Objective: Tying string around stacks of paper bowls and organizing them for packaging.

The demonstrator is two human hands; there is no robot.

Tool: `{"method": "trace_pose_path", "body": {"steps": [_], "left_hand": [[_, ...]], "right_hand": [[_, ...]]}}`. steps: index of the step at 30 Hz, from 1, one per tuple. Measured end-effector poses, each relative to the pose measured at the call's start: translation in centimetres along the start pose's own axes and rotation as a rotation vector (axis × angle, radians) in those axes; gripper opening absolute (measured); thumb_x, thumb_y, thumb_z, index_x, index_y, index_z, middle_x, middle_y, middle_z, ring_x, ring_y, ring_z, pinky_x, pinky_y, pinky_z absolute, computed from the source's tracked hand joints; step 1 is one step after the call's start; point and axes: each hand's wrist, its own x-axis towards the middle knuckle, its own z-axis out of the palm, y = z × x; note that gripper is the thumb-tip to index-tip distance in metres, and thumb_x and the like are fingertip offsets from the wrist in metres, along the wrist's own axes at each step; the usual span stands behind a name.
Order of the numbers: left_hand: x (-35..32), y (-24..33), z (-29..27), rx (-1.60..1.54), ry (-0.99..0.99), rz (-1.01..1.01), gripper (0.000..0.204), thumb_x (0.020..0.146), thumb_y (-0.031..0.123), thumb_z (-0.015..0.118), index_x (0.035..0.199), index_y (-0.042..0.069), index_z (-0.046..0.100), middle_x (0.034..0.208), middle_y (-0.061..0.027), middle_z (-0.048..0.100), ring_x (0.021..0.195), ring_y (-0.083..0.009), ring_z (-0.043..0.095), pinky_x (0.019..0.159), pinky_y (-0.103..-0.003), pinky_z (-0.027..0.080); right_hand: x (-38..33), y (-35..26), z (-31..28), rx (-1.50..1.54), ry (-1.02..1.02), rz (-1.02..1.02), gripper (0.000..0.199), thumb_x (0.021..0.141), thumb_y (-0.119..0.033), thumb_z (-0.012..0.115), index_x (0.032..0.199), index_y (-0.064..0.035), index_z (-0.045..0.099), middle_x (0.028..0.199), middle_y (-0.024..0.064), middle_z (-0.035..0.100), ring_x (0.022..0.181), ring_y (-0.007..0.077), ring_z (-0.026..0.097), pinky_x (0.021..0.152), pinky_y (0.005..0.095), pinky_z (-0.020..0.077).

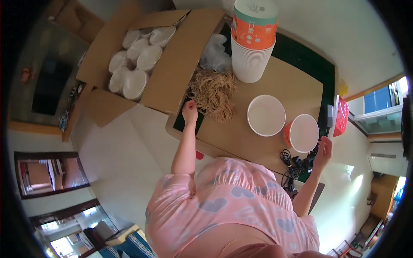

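My left hand (190, 113) is at the table's left edge with its fingers curled together, close beside a tangled heap of tan strings (214, 95). Whether a strand is pinched in it is too small to tell. At the right, my right hand (324, 153) is raised beside a paper tub (303, 133) with a white inside and an orange outer wall. Its fingers are bent inward, and anything between them is hidden. A second white paper tub (266, 115) stands to the left of that one, its mouth facing up.
A tall stack of nested tubs (251, 60) rises at the back, topped by an upside-down orange and green one. An open cardboard box (170, 64) with several white tubs is at the left. Clear plastic (216, 53) lies behind the strings. Black cables (292, 165) lie near right; a red basket (341, 117) stands beyond.
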Motion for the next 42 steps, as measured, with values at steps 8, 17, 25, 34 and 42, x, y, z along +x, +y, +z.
{"method": "trace_pose_path", "body": {"steps": [8,17,25,34,42], "left_hand": [[-1.6,3.2,2.3,0.144,-0.136,0.333,0.011,0.082,0.016,0.065,0.087,0.007,0.063,0.08,-0.01,0.065,0.075,-0.0253,0.064,0.067,-0.035,0.05],[-6.7,1.9,3.8,0.187,-0.073,0.318,0.007,0.078,0.013,0.067,0.08,0.007,0.065,0.074,-0.0076,0.062,0.069,-0.0242,0.062,0.063,-0.034,0.05],[-5.8,3.8,4.6,0.389,-0.181,0.206,0.013,0.076,0.02,0.069,0.084,0.01,0.067,0.078,-0.0096,0.066,0.074,-0.0274,0.065,0.064,-0.038,0.051],[-4.8,15.1,-2.7,0.247,-0.232,0.292,0.015,0.08,0.018,0.069,0.084,0.003,0.067,0.079,-0.0066,0.068,0.074,-0.0151,0.064,0.068,-0.028,0.049],[-6.1,30.7,-9.3,-0.382,-0.235,0.479,0.01,0.091,0.013,0.058,0.094,0.004,0.059,0.09,-0.0069,0.068,0.084,-0.0123,0.063,0.077,-0.025,0.049]], "right_hand": [[-5.1,-10.6,7.5,0.211,-0.174,0.047,0.013,0.091,-0.002,0.053,0.102,0.0005,0.06,0.091,0.0045,0.063,0.08,0.0105,0.06,0.074,0.0229,0.0485],[-6.4,-10.4,10.0,0.305,-0.476,0.066,0.012,0.09,0.001,0.05,0.098,0.0013,0.06,0.085,0.0052,0.063,0.076,0.0104,0.059,0.069,0.0224,0.048],[-6.0,-7.8,6.8,0.278,-0.564,0.049,0.013,0.089,0.002,0.051,0.099,0.0017,0.059,0.085,0.007,0.065,0.076,0.0118,0.062,0.068,0.0234,0.049],[-6.7,-6.9,4.5,0.27,-0.49,0.126,0.013,0.087,0.003,0.053,0.098,0.0011,0.059,0.083,0.0062,0.064,0.075,0.0114,0.061,0.07,0.0241,0.0488],[-6.7,-7.8,5.4,0.279,-0.516,0.061,0.01,0.088,0.002,0.054,0.096,0.0013,0.059,0.084,0.006,0.063,0.075,0.0116,0.06,0.069,0.0235,0.0478]]}}
